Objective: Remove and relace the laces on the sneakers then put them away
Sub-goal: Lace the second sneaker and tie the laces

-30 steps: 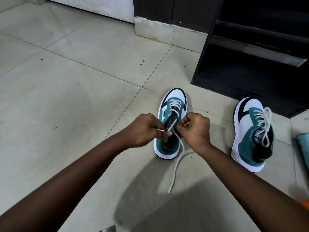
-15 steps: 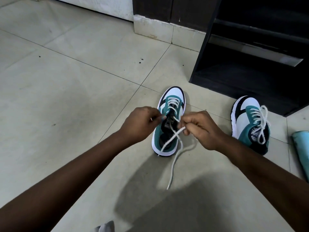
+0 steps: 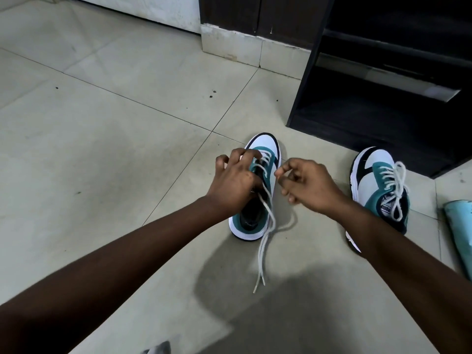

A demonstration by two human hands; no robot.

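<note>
Pale tiled floor (image 3: 107,154) carries two teal-and-white sneakers: one half-laced (image 3: 265,149), one fully laced (image 3: 378,169) near a dark shoe rack (image 3: 357,129). Loose lace ends (image 3: 263,251) lie on the tiles.

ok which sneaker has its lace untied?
The teal-and-white sneaker under the left hand; its loose lace trails on the floor. The sneaker by the dark shelf is tied.

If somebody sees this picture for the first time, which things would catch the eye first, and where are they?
Two hands meet over a teal-and-white sneaker in the middle of the tiled floor: the left hand rests on its laced part, the right hand hovers beside it with curled fingers. Its loose white lace trails toward the viewer. To the right, the second sneaker, with its lace tied, lies before a dark shoe rack.
</note>
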